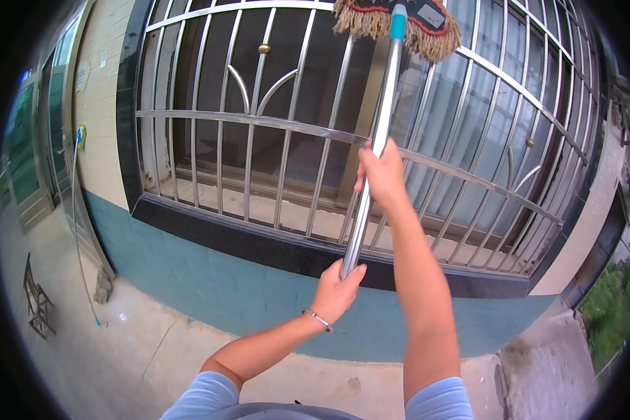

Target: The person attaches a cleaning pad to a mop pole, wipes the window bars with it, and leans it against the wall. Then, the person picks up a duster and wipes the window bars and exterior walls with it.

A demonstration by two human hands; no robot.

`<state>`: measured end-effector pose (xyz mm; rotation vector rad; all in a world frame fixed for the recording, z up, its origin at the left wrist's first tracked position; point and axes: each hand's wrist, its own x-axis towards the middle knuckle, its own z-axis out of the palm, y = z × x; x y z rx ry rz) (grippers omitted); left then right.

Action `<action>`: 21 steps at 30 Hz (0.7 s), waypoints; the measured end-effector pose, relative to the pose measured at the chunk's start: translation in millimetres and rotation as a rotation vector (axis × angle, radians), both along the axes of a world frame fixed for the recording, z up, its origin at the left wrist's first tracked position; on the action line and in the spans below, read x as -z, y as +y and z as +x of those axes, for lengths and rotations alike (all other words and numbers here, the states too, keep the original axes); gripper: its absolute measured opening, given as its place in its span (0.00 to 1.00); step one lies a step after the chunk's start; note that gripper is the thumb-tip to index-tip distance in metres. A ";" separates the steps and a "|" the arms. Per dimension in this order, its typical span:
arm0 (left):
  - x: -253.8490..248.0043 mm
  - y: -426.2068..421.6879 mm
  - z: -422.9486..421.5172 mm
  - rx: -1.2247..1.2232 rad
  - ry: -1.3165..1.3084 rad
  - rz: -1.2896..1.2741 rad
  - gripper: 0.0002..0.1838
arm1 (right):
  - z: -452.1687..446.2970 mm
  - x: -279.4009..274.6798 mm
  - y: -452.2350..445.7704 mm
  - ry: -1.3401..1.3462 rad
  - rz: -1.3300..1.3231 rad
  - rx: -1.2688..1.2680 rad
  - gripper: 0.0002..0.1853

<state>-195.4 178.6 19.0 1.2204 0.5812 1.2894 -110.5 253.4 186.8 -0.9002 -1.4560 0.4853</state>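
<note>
A mop [393,66] with a shiny metal pole and a teal collar is held up in front of a barred window. Its head, a dark pad edged in red with a shaggy beige fringe [434,43], is at the top of the view, partly cut off. My left hand [334,292], with a bracelet on the wrist, is closed around the lower end of the pole. Higher up the pole, my right hand [383,171] is wrapped around it. Behind the mop run the metal window bars [287,124]; whether the fringe touches them I cannot tell.
A dark stone sill [245,241] juts out below the bars, above a teal wall [189,269]. At left, another long-handled tool [75,203] leans on the wall, near a small wooden chair [36,297]. Green plants [612,308] grow at right.
</note>
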 end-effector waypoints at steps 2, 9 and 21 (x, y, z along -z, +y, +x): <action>29.6 -0.3 -0.6 -0.053 0.071 -0.058 0.13 | -3.2 30.3 -2.0 0.040 -0.056 -0.016 0.11; 135.1 -15.6 -7.3 -0.236 0.290 -0.106 0.14 | -10.2 136.2 -10.5 0.157 -0.161 -0.100 0.10; 262.0 -107.1 -40.8 -0.073 0.363 -0.507 0.15 | -34.1 282.4 -86.3 0.164 -0.477 0.055 0.12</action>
